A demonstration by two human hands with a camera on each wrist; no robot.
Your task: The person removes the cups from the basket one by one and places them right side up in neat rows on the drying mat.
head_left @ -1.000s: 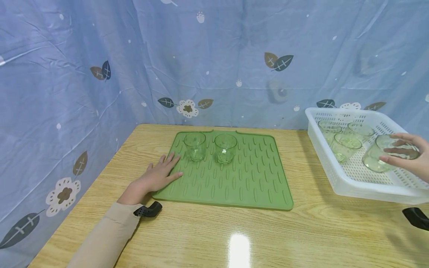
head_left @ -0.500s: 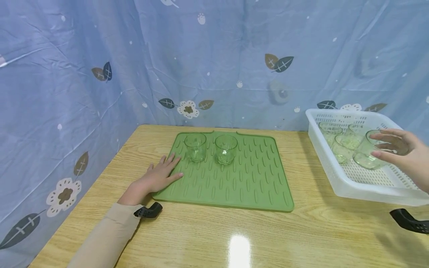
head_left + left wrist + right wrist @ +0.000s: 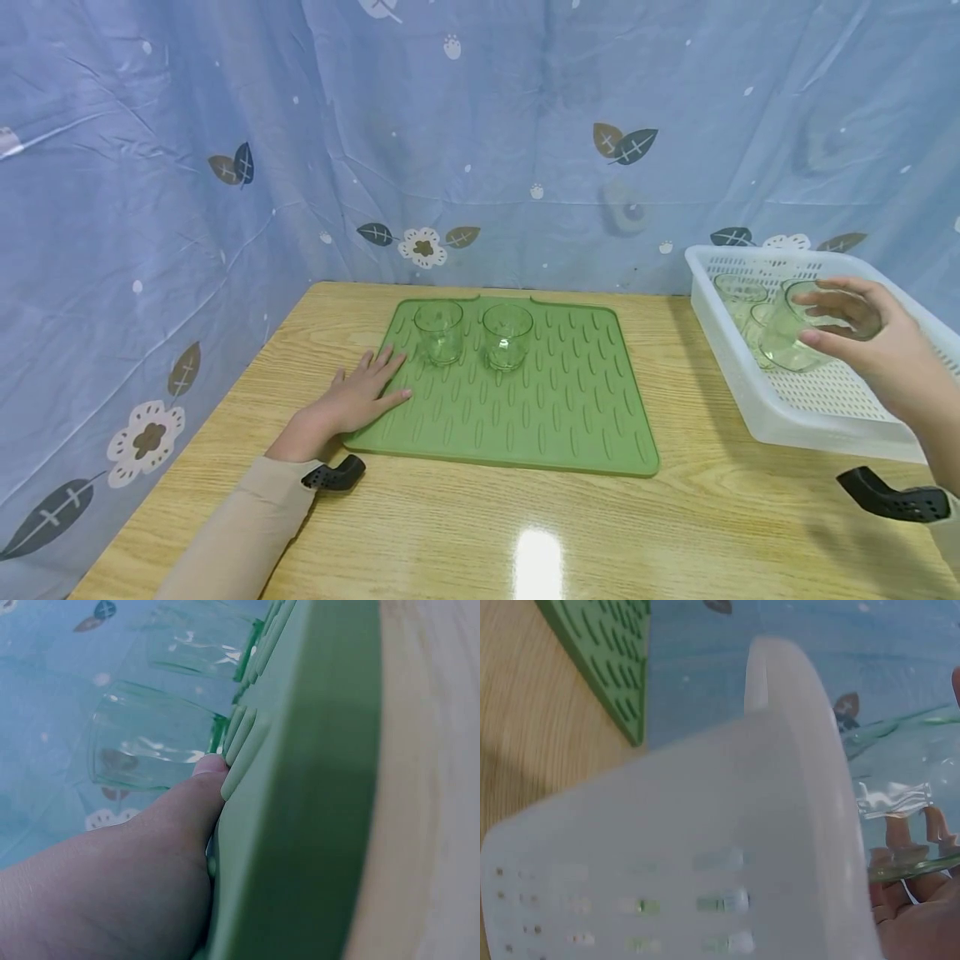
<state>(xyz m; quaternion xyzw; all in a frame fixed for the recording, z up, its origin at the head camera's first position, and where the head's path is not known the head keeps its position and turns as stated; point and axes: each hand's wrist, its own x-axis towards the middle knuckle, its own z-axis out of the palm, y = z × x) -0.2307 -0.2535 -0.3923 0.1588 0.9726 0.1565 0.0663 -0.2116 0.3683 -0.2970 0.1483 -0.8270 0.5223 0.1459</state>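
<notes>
My right hand (image 3: 881,342) grips a clear green-tinted drinking glass (image 3: 786,340) from its right side, tilted over the white basket (image 3: 817,427). In the right wrist view the glass (image 3: 896,772) shows past the basket's wall (image 3: 675,810), with fingers (image 3: 922,922) seen through and below it. Spread flat, my left hand (image 3: 351,404) rests on the left edge of the green drying mat (image 3: 510,437). Two matching glasses stand upright on the mat's back part, a left one (image 3: 439,335) and a right one (image 3: 507,337). My left thumb (image 3: 206,776) points toward one of them.
More glasses stand in the basket's left part, one at the back (image 3: 738,287) and another partly hidden behind the held glass. The basket's raised rim (image 3: 723,350) lies between my right hand and the mat. A blue patterned curtain (image 3: 510,125) hangs behind the wooden table (image 3: 420,525).
My right hand has carried the glass leftward and slightly up within the basket area, now overlapping other glasses there. My left hand and the two glasses on the mat have stayed put.
</notes>
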